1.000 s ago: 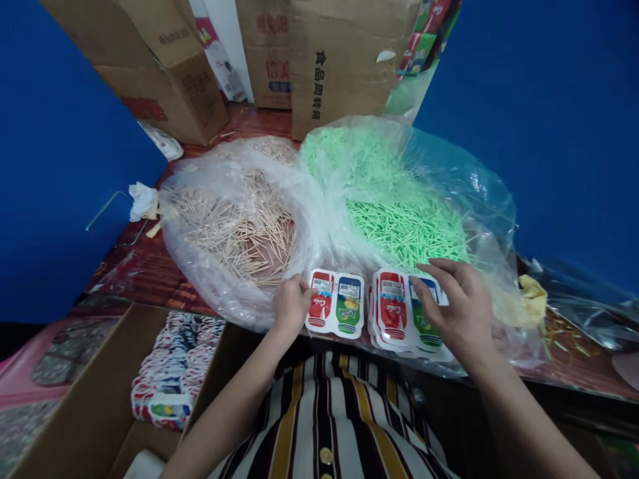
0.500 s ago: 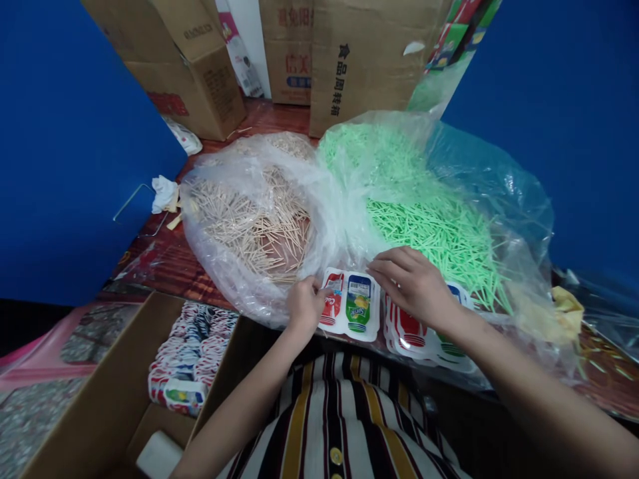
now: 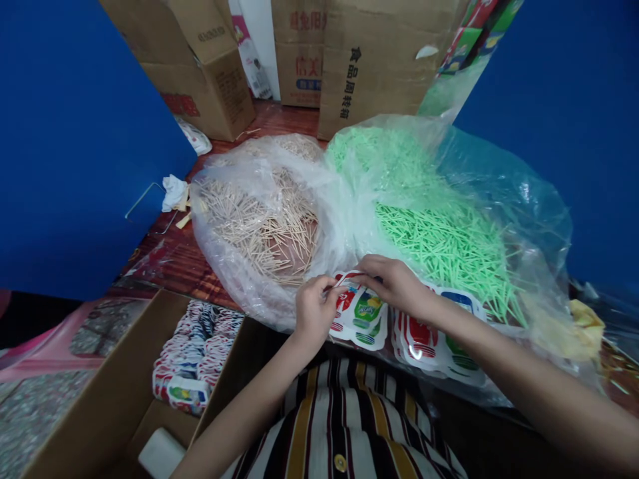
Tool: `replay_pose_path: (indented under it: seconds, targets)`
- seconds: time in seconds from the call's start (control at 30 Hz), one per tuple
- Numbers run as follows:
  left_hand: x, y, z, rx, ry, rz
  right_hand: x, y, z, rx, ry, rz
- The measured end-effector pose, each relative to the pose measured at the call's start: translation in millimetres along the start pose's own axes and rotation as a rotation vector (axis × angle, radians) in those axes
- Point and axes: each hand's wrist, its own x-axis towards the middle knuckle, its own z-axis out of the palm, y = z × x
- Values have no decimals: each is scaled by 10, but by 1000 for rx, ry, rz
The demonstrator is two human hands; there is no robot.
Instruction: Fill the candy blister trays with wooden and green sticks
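A flat bottle-shaped pack [image 3: 368,307] printed with red Cola and green Sprite labels lies at the table's front edge, its top lifted and bent. My left hand [image 3: 315,309] pinches it at the upper left, thumb and fingers together. My right hand [image 3: 392,283] has its fingertips closed on the top edge; whether a stick is between them is hidden. Under my right forearm rests a stack of similar packs [image 3: 417,339]. Behind my hands are two clear plastic bags, one with thin wooden sticks [image 3: 294,233], the other with bright green sticks [image 3: 444,233].
At lower left, an open cardboard box [image 3: 120,372] holds rows of upright packs [image 3: 200,346] and a white object [image 3: 162,452]. Large cartons [image 3: 379,66] stand at the back. Blue panels [image 3: 564,100] close both sides. A bent wire [image 3: 144,199] sticks out at left.
My right hand has moved left from the stack to the top of the single pack. That pack's top, flat before, is now raised and bent. My left hand has stayed at its left side.
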Motion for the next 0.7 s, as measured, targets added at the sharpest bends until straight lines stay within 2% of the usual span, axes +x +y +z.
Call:
replay_pose_path:
  seconds: [0.1, 0.17, 0.3, 0.37, 0.47, 0.53, 0.6, 0.67, 0.7]
  targets:
    - [9, 73, -2, -195, -83, -96, 60, -64, -4, 90, 9, 60]
    - [9, 84, 6, -276, -92, -146, 97, -101, 5, 74, 21, 74]
    - [13, 11, -11, -198, -79, -141, 193, -125, 55, 46, -11, 124]
    - [18, -46, -56, -165, -74, -134, 285, -115, 75, 128, -72, 180]
    - [26, -123, -161, -159, -43, -136, 546, -87, 94, 340, -131, 220]
    - [25, -161, -237, -149, -18, -141, 815, -59, 133, 378, -130, 230]
    - [16, -190, -308, -126, -3, -142, 1133, -20, 227, 249, -146, 261]
    - [3, -211, -373, -88, 4, -145, 1456, 30, 377, -130, -225, 324]
    - [-3, -219, -404, -62, 5, -152, 1607, 58, 466, -210, -227, 358]
